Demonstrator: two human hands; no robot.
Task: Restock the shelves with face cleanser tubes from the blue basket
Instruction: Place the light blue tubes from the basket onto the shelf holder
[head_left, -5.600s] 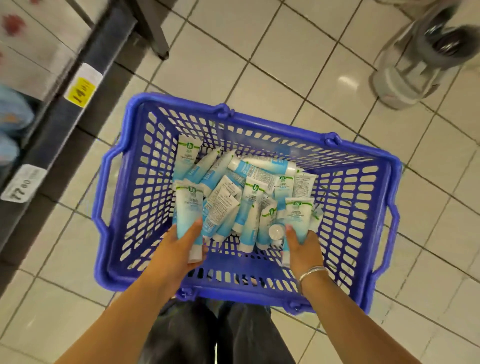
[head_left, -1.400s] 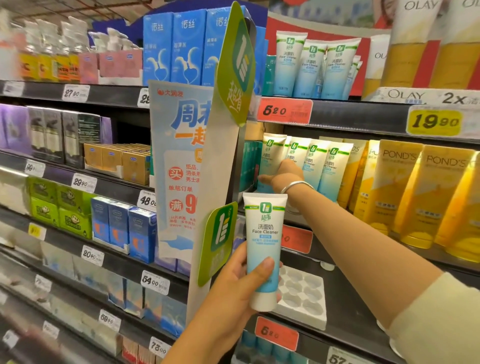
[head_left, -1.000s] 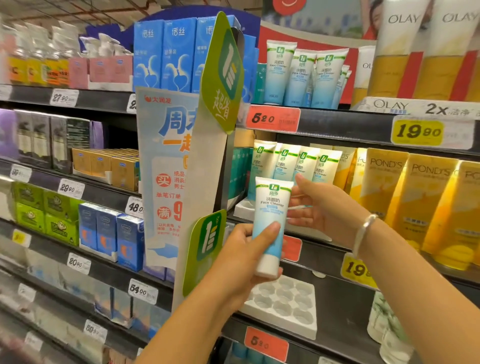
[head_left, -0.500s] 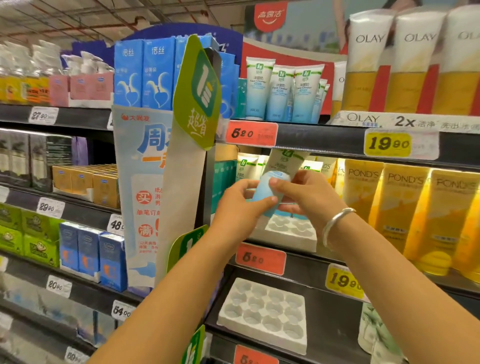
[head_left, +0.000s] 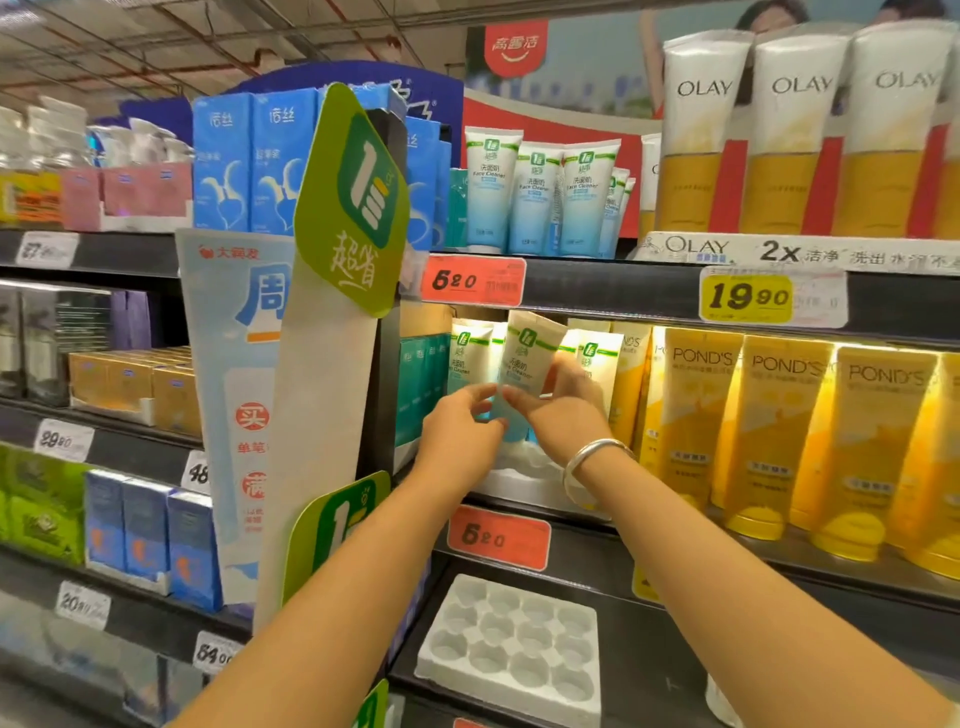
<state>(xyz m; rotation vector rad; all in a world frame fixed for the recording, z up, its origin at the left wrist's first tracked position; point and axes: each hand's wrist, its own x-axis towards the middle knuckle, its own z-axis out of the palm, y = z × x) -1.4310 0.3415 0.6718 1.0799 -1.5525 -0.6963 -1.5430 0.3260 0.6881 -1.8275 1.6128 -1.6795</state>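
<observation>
- mid-restock, the right hand (head_left: 558, 410) pinches a tilted cleanser tube (head_left: 527, 358) at the middle shelf (head_left: 597, 525), beside standing tubes.
- the left hand (head_left: 462, 428), fingers loosely curled, steadies its base.
- next, likely: stand it upright in the white tray (head_left: 514, 480).

Upper right, white-and-yellow tubes (head_left: 795, 135) read "OLAY"; yellow tubes (head_left: 779, 441) below read "POND'S"; red shelf tag (head_left: 474, 281) "6.20"; yellow shelf tag (head_left: 746, 298) "19.90".
</observation>
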